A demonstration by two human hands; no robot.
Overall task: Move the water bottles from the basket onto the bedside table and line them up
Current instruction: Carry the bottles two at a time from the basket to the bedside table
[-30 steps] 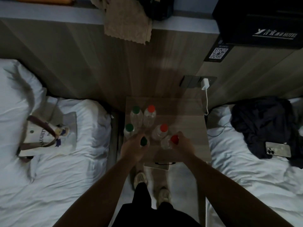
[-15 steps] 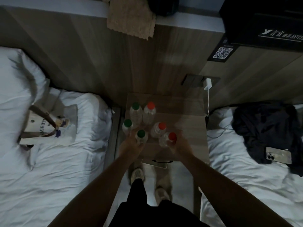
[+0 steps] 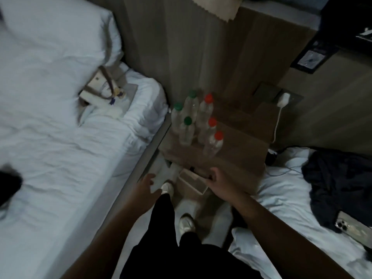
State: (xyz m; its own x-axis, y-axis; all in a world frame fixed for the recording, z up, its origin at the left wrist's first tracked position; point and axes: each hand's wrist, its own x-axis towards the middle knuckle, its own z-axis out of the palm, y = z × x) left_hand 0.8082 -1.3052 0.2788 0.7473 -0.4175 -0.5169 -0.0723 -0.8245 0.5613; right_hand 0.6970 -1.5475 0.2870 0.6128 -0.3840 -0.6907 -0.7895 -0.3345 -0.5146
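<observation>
1. Six water bottles point(image 3: 203, 117) stand in two rows on the counter point(image 3: 241, 154)
2. Likely light, slippery plastic; best held mid-body
3. Left hand point(image 3: 148, 185) fingers released; right hand point(image 3: 220, 183) fingers curled, grasp unclear

**No legible text on my feed**

I can read nothing here; the view is dim and smeared. The dark placard point(image 3: 311, 59) on the wood wall panel point(image 3: 201, 57) carries a pale square pattern, too blurred to make out. The black box point(image 3: 342, 21) at top right shows a scrap of white marking, cut off at the picture's edge. The tote bag point(image 3: 104, 93) on the left bed point(image 3: 60, 137) has a printed design, its lettering lost. Any print on the water bottles point(image 3: 193, 109) is too small to tell.
</observation>
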